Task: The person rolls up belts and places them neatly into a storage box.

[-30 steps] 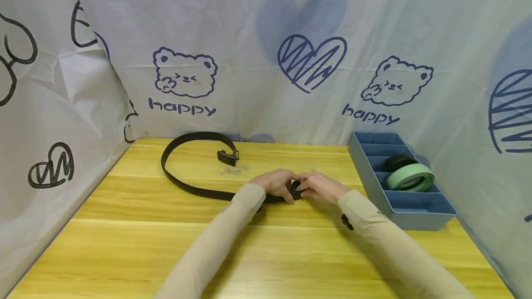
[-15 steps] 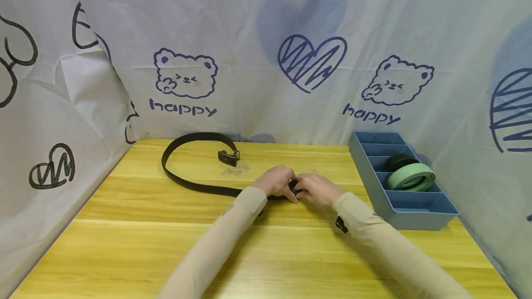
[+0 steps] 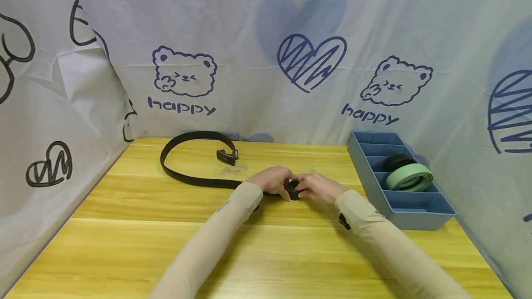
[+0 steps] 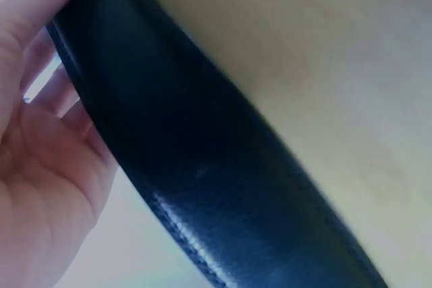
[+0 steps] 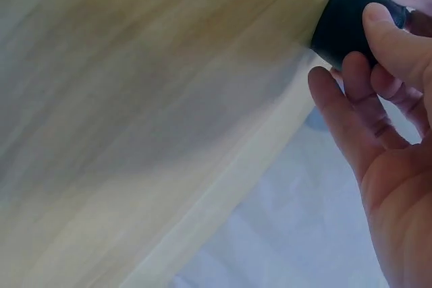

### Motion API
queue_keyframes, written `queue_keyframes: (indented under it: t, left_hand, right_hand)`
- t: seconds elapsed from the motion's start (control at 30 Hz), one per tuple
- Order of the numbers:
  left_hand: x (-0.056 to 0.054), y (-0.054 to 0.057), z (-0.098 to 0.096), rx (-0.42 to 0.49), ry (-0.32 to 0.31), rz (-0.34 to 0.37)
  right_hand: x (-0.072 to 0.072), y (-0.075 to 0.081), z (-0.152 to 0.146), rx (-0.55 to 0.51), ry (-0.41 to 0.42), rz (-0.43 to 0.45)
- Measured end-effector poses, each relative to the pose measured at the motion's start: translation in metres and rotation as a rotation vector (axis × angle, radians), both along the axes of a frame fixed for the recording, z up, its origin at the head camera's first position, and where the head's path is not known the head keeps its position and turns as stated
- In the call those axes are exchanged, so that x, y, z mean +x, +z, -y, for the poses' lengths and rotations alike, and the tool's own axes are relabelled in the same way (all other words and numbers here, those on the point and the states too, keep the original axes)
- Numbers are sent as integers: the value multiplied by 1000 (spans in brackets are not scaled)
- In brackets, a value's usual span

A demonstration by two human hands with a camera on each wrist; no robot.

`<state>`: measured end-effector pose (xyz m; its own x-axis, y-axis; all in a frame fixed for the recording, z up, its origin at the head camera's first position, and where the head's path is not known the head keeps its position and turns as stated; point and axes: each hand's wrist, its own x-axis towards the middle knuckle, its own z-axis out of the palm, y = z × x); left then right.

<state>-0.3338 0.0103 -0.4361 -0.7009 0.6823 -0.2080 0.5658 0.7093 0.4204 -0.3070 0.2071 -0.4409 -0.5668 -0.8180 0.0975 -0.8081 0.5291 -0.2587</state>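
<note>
A black leather belt (image 3: 199, 181) lies on edge on the wooden table, curving round at the left to its dark buckle (image 3: 226, 157). Its other end is wound into a small coil (image 3: 294, 193) between the two hands. My left hand (image 3: 272, 181) pinches the belt at the coil's left side; in the left wrist view the thumb lies over the stitched strap (image 4: 196, 146). From the right, my right hand (image 3: 321, 188) pinches the coil, and the right wrist view shows thumb and fingers about the rolled belt (image 5: 344, 25). Fingers partly hide the coil.
At the right stands a blue-grey divided box (image 3: 415, 219) with several compartments. It holds a rolled mint-green belt (image 3: 410, 177) and a black roll (image 3: 400, 162). A printed cloth (image 3: 249, 22) hangs behind the table (image 3: 266, 253) and along its sides.
The hands shift slightly as they turn the coil, and more of the coil shows between them. The strap left of the hands has moved a little toward the back. The buckle stays put.
</note>
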Motion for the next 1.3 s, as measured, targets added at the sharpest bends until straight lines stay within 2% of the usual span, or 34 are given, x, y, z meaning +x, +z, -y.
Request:
queue_keyframes:
  t: [0.13,0.23,0.33,0.43,0.5,0.6,0.7,0.83,0.97,1.07,1.2,1.3]
  left_hand:
    - [1,-2,-2,-2,16,-70]
    - [2,-4,-4,-4,11,-116]
    - [3,-5,-5,-6,9,-143]
    - [4,-6,-3,-5,2,-128]
    - [3,-5,-1,-2,-7,-87]
    - [2,-1,2,3,-19,-13]
    - [0,2,3,8,-32,21]
    - [-1,3,1,6,-36,-21]
    - [2,2,-2,4,-11,-68]
    - [5,0,-5,12,12,-77]
    - [8,-2,-6,31,57,-72]
    - [8,-5,-4,12,59,-73]
  right_hand:
    - [3,0,4,13,-61,-11]
    - [7,-1,10,45,-116,-50]
    - [9,-2,15,63,-148,-58]
    - [9,-2,16,67,-151,-37]
    - [8,-1,15,70,-142,-27]
    - [5,1,12,68,-94,-33]
    - [3,4,9,56,-46,-24]
    - [1,7,8,47,-27,-2]
    - [7,6,12,78,-78,-32]
    - [14,3,17,107,-135,-83]
    - [19,1,25,100,-202,-91]
    - [16,3,25,78,-184,-50]
